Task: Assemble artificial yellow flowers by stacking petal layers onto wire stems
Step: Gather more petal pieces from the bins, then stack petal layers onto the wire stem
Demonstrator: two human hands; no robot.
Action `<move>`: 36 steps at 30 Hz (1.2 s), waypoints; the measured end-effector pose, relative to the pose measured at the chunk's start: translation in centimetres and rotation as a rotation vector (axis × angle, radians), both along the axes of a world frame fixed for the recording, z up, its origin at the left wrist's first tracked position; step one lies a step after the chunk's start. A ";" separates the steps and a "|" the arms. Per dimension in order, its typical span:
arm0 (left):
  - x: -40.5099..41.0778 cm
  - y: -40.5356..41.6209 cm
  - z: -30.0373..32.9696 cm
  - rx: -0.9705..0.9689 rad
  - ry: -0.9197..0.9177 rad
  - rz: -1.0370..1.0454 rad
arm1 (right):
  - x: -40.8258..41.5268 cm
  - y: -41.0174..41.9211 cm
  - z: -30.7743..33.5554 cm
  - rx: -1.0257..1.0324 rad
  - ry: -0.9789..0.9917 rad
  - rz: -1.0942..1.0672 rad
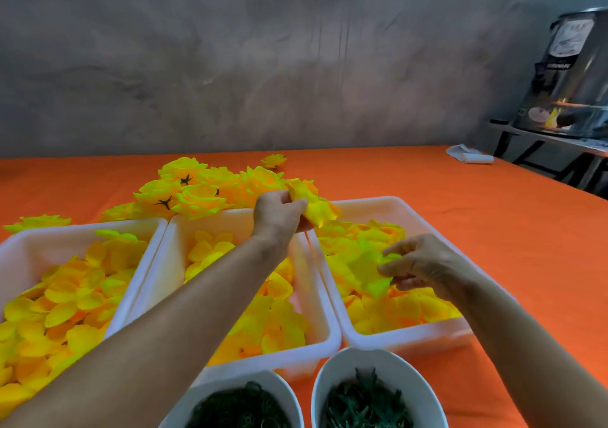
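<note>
The left hand [279, 213] pinches a half-made yellow cloth flower [312, 202] over the far side of the orange desk [493, 230], just in front of the heap of finished yellow flowers [197, 190]. The right hand [418, 264] pinches one thin yellow petal layer [368, 268] in the right white plastic tray [408, 337]. It looks best to lift only one layer, find its middle hole, and slide it on straight, holding the flower steady
</note>
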State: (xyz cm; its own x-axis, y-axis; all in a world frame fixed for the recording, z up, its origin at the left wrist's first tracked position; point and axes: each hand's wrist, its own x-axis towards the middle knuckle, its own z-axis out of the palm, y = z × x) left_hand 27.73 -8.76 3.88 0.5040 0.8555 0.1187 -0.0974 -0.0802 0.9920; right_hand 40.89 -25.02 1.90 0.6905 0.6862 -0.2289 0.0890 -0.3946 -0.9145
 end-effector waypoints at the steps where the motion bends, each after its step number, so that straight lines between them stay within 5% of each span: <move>1: 0.4 -0.2 0.2 -0.036 0.003 -0.024 | -0.3 -0.1 -0.3 -0.055 -0.041 0.032; 5: 2.2 -1.5 0.0 -0.181 0.104 -0.156 | -1.7 0.1 -1.1 -0.186 -0.217 0.108; 9: 1.6 -1.8 -1.0 0.140 0.390 -0.108 | -2.2 0.3 -1.7 -0.332 -0.575 0.129; 13: -1.7 -2.5 -1.2 0.272 0.454 -0.118 | -2.8 -0.1 -2.0 -0.277 -0.729 0.023; 18: -6.1 -3.6 -1.1 0.295 0.447 -0.110 | -4.4 -0.1 -2.0 -0.222 -0.666 0.110; 22: -9.7 -4.3 0.1 0.294 0.409 -0.086 | -5.6 0.0 -1.4 -0.326 -0.874 0.103; 27: -14.4 -5.2 1.3 0.246 0.352 -0.049 | -9.3 0.0 1.6 -0.085 -1.048 0.066; 36: -22.6 -6.6 -0.5 0.162 0.279 0.061 | -20.1 0.2 2.3 0.275 -0.683 0.471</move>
